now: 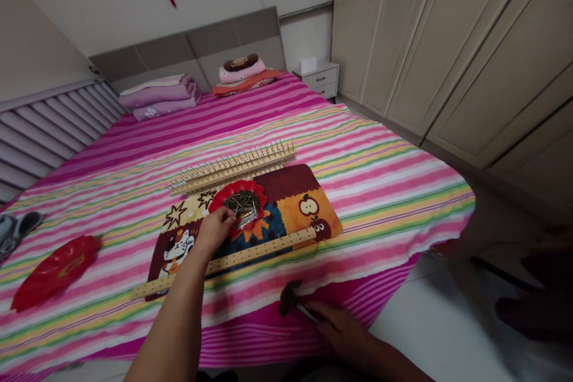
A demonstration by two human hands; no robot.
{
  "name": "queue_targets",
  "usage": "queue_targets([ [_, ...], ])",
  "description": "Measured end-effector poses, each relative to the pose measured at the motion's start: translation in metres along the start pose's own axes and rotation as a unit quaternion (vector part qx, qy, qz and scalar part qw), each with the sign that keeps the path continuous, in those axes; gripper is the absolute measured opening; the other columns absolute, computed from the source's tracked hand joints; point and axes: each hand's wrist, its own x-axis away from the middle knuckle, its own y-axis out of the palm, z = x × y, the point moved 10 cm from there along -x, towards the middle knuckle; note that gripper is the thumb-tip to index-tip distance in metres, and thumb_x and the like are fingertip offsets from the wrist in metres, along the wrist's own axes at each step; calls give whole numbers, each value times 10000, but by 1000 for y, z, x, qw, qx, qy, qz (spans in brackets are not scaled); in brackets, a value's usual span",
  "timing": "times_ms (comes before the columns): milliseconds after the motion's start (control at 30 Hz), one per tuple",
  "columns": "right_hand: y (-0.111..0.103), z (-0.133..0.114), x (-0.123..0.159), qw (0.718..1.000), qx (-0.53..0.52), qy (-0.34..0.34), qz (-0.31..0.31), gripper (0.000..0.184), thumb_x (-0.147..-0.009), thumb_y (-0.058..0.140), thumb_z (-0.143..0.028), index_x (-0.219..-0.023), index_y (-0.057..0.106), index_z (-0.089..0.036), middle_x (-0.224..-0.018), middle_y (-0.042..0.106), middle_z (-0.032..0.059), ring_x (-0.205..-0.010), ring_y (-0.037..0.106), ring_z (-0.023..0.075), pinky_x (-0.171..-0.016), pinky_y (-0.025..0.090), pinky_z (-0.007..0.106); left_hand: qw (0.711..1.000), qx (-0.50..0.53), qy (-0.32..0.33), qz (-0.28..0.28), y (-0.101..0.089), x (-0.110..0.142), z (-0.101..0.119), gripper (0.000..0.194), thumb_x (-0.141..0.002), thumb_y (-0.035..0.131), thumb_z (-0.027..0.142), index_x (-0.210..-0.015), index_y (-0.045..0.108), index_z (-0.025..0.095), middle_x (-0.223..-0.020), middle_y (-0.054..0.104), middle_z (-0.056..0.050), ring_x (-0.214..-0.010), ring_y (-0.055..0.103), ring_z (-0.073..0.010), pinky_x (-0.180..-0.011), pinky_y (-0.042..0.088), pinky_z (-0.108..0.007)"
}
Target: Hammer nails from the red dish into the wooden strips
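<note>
My left hand [217, 227] reaches over the near left rim of a red scalloped bowl [263, 191]. Its fingertips are pinched together at a heap of loose metal nails [245, 204]; whatever is between them is too small to make out. In my right hand [335, 325] is a hammer [290, 298], gripped by the handle, with its dark head over the bed's near edge. A long wooden strip [264, 249] with a row of holes lies between my hands, partly behind my left forearm. Beyond the bowl, wooden strips [237, 168] bristle with upright nails.
A patterned mat [293, 182] lies under the bowl and the holed strip, on a striped bedsheet [380, 179]. At the left are a red oval tray [56, 271] and a grey object [20, 230]. Folded bedding [161, 95] sits by the headboard. Wardrobes [403, 30] stand at the right.
</note>
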Motion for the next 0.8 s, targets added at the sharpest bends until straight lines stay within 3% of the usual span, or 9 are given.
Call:
queue_targets([
  [100,0,1,0,1000,3,5,-1,398,-886,439,-183,-1251,588,-234,-1175,692,49,-1037,640,218,-898,462,309,972,235,1,27,-6,5,-3,239,-619,640,343,-807,629,196,-644,642,17,-620,592,-146,-611,437,-253],
  [200,1,2,1,1000,6,7,-2,406,-875,441,-183,-1249,593,-224,-1198,682,60,-1062,630,228,-914,457,319,941,336,-1,38,-8,13,4,335,-546,702,380,-816,655,190,-597,607,40,-584,552,-122,-599,423,-245],
  [300,1,2,1,1000,9,7,2,402,-877,444,-193,-1246,599,-239,-1189,687,51,-1049,633,228,-910,455,319,914,402,-49,34,-5,24,8,356,-477,744,372,-765,691,170,-641,654,9,-624,570,-125,-627,436,-250],
  [433,0,1,1,1000,7,6,8,409,-874,443,-174,-1246,595,-251,-1124,708,33,-981,652,207,-874,466,299,882,457,-114,9,6,40,10,288,-428,749,293,-674,719,147,-682,704,-45,-635,590,-132,-642,458,-260],
  [600,1,0,0,1000,0,0,4,435,-853,438,-136,-1246,591,-241,-1129,702,31,-1001,644,196,-871,470,290,859,497,-106,-53,21,55,28,354,-393,777,198,-741,747,142,-711,723,-58,-683,620,-140,-685,482,-260],
  [800,0,0,1,1000,7,1,6,457,-834,436,-107,-1247,595,-221,-1141,698,46,-1020,640,201,-893,464,301,872,476,-92,-73,38,67,43,405,-389,852,283,-758,742,154,-751,733,-59,-697,638,-146,-744,511,-297],
])
